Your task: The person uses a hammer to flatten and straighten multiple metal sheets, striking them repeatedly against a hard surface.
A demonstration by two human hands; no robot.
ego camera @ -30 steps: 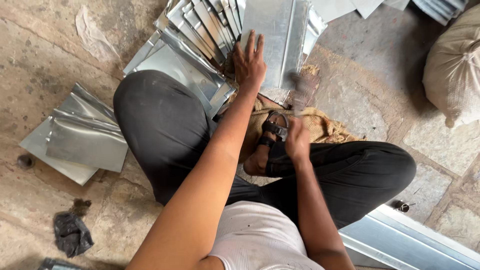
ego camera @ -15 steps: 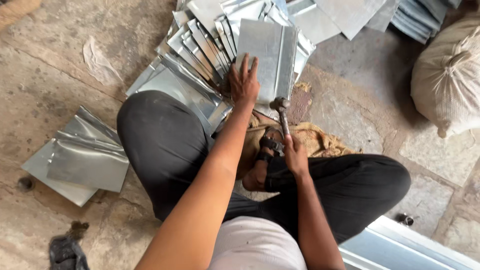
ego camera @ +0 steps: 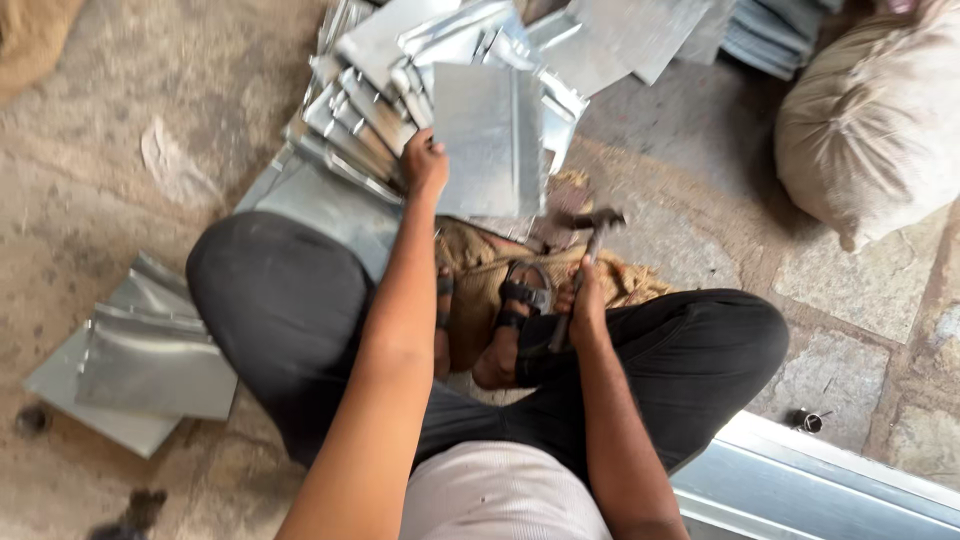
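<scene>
A folded metal sheet [ego camera: 490, 140], earlier lying flat under an open left hand [ego camera: 424, 160], is now gripped and lifted at twelve o'clock; the hammer [ego camera: 585, 262] stays clenched in the right hand [ego camera: 583, 305], its head raised at one o'clock.

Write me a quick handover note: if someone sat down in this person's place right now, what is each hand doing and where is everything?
Left hand: stretched forward, gripping the left edge of a folded metal sheet on the pile of bent sheets ahead.
Right hand: closed on the handle of a hammer, head up, above the burlap sacking by the sandalled feet.
Done, it seems: a few flattened sheets lie stacked beside the left knee.
Left: the big pile ahead looks unworked; the gripped sheet is not yet over the sacking.
A long metal channel lies at the right.
</scene>
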